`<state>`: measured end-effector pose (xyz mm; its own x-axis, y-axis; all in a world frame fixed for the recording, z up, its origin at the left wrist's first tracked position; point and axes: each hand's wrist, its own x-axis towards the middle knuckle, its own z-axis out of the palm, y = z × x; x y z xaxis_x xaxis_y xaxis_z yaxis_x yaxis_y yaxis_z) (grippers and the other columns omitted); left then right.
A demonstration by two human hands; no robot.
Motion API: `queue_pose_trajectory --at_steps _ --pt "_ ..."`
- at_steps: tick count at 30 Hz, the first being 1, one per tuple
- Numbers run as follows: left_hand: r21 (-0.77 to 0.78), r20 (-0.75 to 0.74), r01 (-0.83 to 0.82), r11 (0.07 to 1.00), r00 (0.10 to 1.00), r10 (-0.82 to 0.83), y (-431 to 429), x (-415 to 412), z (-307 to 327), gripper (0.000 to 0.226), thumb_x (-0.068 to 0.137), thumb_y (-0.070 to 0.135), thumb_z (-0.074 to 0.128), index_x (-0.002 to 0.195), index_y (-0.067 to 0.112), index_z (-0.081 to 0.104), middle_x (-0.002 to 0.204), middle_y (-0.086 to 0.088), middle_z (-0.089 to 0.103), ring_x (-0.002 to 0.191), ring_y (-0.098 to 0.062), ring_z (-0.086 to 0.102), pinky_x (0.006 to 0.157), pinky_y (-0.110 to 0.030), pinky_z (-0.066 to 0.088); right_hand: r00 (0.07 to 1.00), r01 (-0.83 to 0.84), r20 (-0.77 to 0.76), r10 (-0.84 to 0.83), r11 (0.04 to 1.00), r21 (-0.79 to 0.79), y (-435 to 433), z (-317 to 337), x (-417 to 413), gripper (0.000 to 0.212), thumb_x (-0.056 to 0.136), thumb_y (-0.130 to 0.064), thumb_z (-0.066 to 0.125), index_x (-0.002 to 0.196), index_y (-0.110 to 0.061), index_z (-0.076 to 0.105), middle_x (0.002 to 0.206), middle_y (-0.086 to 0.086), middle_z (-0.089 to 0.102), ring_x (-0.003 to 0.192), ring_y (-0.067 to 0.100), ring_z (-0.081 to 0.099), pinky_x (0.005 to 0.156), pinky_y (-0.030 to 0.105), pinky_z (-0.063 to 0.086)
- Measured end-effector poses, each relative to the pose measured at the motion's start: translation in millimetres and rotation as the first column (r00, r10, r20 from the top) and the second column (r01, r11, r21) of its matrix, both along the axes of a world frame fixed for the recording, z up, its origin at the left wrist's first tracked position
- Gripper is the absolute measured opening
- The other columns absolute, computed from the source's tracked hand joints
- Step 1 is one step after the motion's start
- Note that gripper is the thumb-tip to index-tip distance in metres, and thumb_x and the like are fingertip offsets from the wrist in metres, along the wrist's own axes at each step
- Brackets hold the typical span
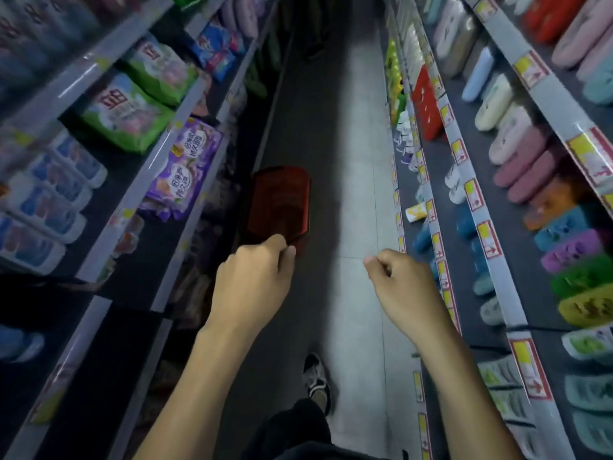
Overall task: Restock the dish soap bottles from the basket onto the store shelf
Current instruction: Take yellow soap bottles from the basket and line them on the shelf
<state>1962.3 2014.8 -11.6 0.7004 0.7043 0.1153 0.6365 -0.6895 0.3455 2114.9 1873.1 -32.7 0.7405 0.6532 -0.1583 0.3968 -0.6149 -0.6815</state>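
Note:
A red basket [278, 202] stands on the aisle floor ahead, next to the foot of the left shelving. Its inside looks dark red, and I make out no bottles in it. My left hand [253, 282] is held out in front of me with the fingers curled into a fist. In the picture its knuckles overlap the basket's near rim, but the basket lies much farther away. My right hand [403, 287] is also a loose fist with nothing in it, over the pale floor tiles. White bottles with blue labels [49, 200] fill a left shelf.
The narrow aisle runs straight ahead. The left shelving [185, 180] holds green and purple bags [185, 171]. The right shelving [497, 260] is lined with coloured slippers [537, 180] and price tags. My shoe [316, 376] is on the floor below my arms.

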Motion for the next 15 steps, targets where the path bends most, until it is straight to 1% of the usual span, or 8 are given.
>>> queue_pose_trajectory --at_steps 2,4,6,8,11,13,15 --pt "0.0 0.008 -0.028 1.0 1.0 0.028 31 26 2 0.028 0.101 0.039 0.045 0.082 0.019 0.049 0.063 -0.005 0.057 0.059 -0.035 0.062 0.056 -0.044 0.055 0.999 -0.04 0.021 0.041 0.999 -0.031 38 6 24 0.042 0.1 -0.034 0.05 0.066 -0.009 0.045 0.057 0.005 0.046 0.065 0.033 0.052 0.06 0.044 0.044" --pt "0.004 0.023 -0.036 0.999 0.999 0.036 58 54 6 0.025 0.102 0.037 0.046 0.085 0.019 0.051 0.069 -0.004 0.06 0.063 -0.033 0.063 0.058 -0.043 0.055 0.997 -0.066 0.023 0.068 0.996 -0.062 70 11 49 0.038 0.099 -0.034 0.051 0.07 -0.01 0.051 0.06 0.007 0.053 0.067 0.035 0.055 0.063 0.045 0.047" --pt "0.006 0.059 -0.013 1.0 0.998 0.013 80 82 10 0.019 0.101 0.032 0.05 0.091 0.017 0.056 0.079 -0.002 0.061 0.07 -0.029 0.064 0.061 -0.043 0.055 0.995 -0.089 0.027 0.091 0.994 -0.07 94 15 74 0.027 0.098 -0.03 0.054 0.078 -0.013 0.059 0.069 0.006 0.063 0.073 0.032 0.06 0.068 0.045 0.05" --pt "0.021 0.08 0.012 1.0 0.997 -0.013 104 112 11 0.014 0.099 0.028 0.055 0.1 0.015 0.062 0.089 -0.003 0.062 0.079 -0.027 0.063 0.063 -0.044 0.055 0.994 -0.093 0.056 0.095 0.995 -0.042 116 17 102 0.014 0.097 -0.027 0.058 0.087 -0.019 0.064 0.083 0.0 0.069 0.082 0.025 0.064 0.075 0.043 0.053" --pt "0.045 0.047 0.036 0.998 0.998 -0.038 133 155 10 0.023 0.098 0.028 0.058 0.117 0.015 0.064 0.101 -0.006 0.063 0.09 -0.027 0.061 0.07 -0.045 0.056 0.994 -0.056 0.09 0.056 0.998 0.003 136 17 139 0.008 0.096 -0.024 0.06 0.094 -0.02 0.066 0.093 -0.002 0.068 0.087 0.018 0.064 0.079 0.041 0.055" --pt "0.027 0.034 0.065 0.998 0.997 -0.066 148 186 6 0.028 0.098 0.029 0.059 0.123 0.017 0.062 0.106 -0.006 0.062 0.094 -0.026 0.06 0.073 -0.043 0.055 0.997 -0.028 0.074 0.027 1.0 0.014 145 12 167 0.006 0.095 -0.024 0.061 0.093 -0.022 0.066 0.094 -0.004 0.067 0.086 0.016 0.064 0.079 0.04 0.055" --pt "0.005 0.012 0.08 0.997 0.997 -0.08 161 222 1 0.03 0.098 0.03 0.059 0.125 0.018 0.061 0.107 -0.005 0.061 0.095 -0.025 0.06 0.073 -0.043 0.055 0.999 -0.003 0.045 0.002 1.0 0.02 153 5 201 0.006 0.094 -0.022 0.062 0.091 -0.023 0.067 0.092 -0.004 0.068 0.083 0.014 0.064 0.077 0.038 0.055"
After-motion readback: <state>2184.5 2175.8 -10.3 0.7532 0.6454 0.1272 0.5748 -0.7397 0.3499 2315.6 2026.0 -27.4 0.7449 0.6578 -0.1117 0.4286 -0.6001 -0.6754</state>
